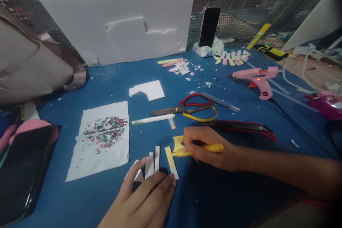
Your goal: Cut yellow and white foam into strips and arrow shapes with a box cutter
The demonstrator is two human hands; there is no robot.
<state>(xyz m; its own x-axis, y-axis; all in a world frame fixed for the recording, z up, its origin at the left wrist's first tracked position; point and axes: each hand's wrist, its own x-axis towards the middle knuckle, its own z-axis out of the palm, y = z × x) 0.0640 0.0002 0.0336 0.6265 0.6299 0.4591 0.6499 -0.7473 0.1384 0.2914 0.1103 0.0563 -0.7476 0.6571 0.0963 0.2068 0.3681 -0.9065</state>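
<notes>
My right hand (211, 146) is closed around a yellow marker (218, 148), whose tip touches the edge of a narrow foam or card strip (169, 155). Most of that strip is yellow, while its near end is still white. My left hand (145, 199) lies with fingers stretched out, its fingertips on the strip's near end. Several white strips (151, 163) lie side by side, partly under the left fingers. Behind the right fingers shows a yellow piece (177, 143), partly hidden by the hand.
Scissors (184, 109), a white pen (153, 119) and a black-red cutter (240, 127) lie beyond my hands. A pink glue gun (256, 77) with a lit light rests at right. Paper with colourful flakes (80, 164) and a phone (25, 171) lie at left.
</notes>
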